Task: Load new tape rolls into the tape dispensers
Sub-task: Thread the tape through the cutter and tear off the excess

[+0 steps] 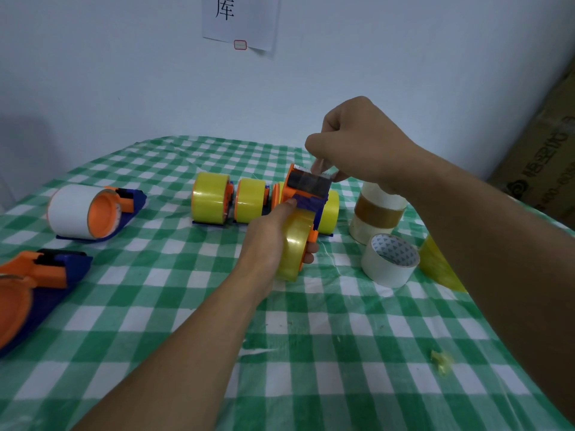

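My left hand (270,241) grips an orange and blue tape dispenser (306,194) that carries a yellowish clear tape roll (294,248), lifted above the table. My right hand (357,141) is above the dispenser's head and pinches the clear free end of the tape (322,169) over its black cutter. Behind stand loaded dispensers with yellow rolls (211,202) (250,200) and another yellow roll (331,211) partly hidden behind the held dispenser.
A dispenser with a white roll (93,211) sits at the left, an empty dispenser (34,287) at the left edge. Loose rolls at the right: a stacked clear and brown one (378,209), a white one (389,259), a yellow one (438,265). Checked tablecloth (311,353); a tape scrap (441,362).
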`<state>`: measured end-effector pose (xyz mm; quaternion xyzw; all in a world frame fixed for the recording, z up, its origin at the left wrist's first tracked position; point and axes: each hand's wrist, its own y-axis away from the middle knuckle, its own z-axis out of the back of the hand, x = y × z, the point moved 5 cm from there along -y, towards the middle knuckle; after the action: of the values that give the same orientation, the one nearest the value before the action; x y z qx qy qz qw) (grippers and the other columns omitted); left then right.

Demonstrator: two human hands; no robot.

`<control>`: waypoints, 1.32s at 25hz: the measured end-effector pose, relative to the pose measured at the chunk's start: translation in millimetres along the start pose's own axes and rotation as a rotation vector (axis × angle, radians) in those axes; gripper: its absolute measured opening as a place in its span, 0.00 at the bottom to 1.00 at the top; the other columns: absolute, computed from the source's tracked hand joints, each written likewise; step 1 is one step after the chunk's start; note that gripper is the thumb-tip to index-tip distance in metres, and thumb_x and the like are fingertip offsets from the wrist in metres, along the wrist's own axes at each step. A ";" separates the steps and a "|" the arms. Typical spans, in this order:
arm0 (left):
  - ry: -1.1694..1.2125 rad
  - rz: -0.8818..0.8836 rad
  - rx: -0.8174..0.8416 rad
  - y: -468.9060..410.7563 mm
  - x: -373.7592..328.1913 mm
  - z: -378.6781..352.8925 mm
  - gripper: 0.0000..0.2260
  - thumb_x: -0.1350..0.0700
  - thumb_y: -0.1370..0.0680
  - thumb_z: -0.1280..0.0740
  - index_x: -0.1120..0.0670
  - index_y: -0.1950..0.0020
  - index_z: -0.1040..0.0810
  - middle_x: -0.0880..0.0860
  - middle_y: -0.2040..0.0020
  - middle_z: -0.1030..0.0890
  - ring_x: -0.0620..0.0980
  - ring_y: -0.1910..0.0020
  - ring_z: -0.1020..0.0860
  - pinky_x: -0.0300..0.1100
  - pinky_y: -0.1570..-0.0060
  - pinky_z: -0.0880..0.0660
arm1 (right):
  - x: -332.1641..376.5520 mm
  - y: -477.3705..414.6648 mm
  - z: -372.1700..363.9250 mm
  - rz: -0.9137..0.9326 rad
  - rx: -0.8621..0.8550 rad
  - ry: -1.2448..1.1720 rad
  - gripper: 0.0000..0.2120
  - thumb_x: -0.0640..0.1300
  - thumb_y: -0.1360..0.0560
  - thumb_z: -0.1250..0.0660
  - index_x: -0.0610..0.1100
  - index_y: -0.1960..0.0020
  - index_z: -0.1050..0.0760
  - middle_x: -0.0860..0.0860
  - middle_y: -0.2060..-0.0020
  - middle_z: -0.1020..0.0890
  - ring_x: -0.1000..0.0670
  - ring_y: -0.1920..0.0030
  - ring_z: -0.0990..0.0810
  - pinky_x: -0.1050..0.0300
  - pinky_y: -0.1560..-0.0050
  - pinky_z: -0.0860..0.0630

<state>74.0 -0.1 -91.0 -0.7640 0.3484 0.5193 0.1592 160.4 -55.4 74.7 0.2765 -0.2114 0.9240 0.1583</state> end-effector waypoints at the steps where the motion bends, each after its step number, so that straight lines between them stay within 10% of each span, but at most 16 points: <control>1: -0.002 0.005 0.003 0.0 0.2 0.0 0.22 0.45 0.20 0.37 0.65 0.47 0.18 0.62 0.60 0.18 0.56 0.68 0.21 0.44 0.68 0.25 | -0.2 0.3 0.0 -0.002 -0.001 -0.010 0.06 0.38 0.27 0.34 0.36 0.62 0.26 0.38 0.66 0.15 0.44 0.61 0.13 0.35 0.56 0.17; 33: -0.168 -0.060 -0.053 11.6 -5.7 -4.8 0.16 0.48 0.23 0.29 0.62 0.52 0.18 0.60 0.64 0.18 0.53 0.70 0.21 0.44 0.67 0.24 | -0.6 -9.2 -7.0 0.057 0.220 0.147 0.20 0.45 0.16 0.39 0.25 0.45 0.26 0.37 0.55 0.15 0.36 0.51 0.17 0.51 0.64 0.18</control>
<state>68.0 -9.1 -82.5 -0.7316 0.2971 0.5856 0.1832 161.5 -44.3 71.8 0.2176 -0.1045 0.9635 0.1156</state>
